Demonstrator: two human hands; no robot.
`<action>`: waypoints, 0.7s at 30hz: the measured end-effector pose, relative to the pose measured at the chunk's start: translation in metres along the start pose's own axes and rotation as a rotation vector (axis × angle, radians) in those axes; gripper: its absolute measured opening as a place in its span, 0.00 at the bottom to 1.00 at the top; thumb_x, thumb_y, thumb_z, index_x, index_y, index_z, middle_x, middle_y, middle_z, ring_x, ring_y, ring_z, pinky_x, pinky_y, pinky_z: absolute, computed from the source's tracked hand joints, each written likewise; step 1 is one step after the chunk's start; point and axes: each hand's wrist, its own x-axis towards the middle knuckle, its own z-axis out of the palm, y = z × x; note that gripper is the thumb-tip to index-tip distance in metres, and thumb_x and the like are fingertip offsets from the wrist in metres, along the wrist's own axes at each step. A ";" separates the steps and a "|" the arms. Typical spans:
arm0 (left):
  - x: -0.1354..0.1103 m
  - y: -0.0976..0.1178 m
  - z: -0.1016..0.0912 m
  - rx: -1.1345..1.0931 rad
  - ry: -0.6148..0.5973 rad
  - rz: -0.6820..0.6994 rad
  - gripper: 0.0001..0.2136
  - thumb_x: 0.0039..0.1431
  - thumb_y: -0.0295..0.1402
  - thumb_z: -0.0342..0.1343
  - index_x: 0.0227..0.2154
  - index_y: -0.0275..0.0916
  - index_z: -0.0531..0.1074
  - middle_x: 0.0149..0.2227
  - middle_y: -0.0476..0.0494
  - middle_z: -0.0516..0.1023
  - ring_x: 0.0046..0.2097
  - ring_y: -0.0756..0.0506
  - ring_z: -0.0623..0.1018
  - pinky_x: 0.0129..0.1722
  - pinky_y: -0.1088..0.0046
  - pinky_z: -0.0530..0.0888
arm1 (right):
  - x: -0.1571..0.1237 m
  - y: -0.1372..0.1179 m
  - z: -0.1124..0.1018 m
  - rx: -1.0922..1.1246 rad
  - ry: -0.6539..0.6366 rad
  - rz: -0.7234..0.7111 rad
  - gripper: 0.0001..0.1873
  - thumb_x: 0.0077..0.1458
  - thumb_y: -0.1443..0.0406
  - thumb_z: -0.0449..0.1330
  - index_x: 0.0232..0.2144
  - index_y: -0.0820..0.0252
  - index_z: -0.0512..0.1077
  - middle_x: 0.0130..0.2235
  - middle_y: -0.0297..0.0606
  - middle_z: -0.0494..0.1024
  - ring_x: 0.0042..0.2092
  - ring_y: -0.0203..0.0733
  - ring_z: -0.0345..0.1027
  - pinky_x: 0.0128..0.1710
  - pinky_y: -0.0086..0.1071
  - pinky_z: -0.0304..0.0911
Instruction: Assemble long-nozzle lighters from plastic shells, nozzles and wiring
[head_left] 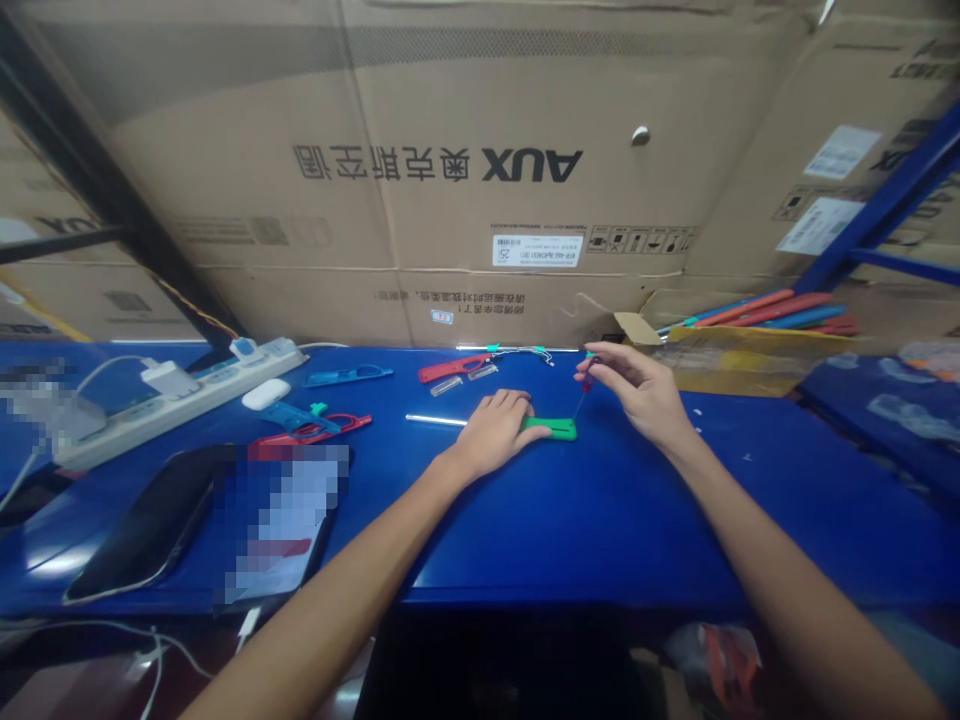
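pressing with its fingers close together, the left hand [495,432] lies over a green handle [555,430] and keeps it flat on the blue surface [570,530]. this green handle is at about the middle of the surface, between the far edge and the near edge; its left part is hidden under the hand. a silver rod [435,420] comes out on the left side of the same hand, but i cannot tell if it is joined to the handle.

the right hand [637,388] has its thumb and forefinger pinching a small screwdriver [586,387] with a red grip. its thin shaft is tilted, and its tip comes down at the right end of the green handle.

near the far edge of the surface there is a red handle [454,368], with two clear plastic pieces [446,386] just beside it. a blue part [349,375] lies more to the left. toward the far right corner stands a cardboard box [750,365], which holds red and blue tools [780,308]. along the left edge lies a white power strip [184,400].
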 end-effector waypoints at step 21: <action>0.000 0.001 -0.002 -0.039 -0.018 -0.020 0.21 0.67 0.54 0.49 0.41 0.39 0.70 0.57 0.38 0.74 0.58 0.37 0.71 0.55 0.58 0.68 | 0.001 -0.004 -0.007 -0.074 -0.031 -0.041 0.08 0.59 0.58 0.67 0.39 0.52 0.81 0.36 0.34 0.78 0.36 0.39 0.74 0.42 0.37 0.71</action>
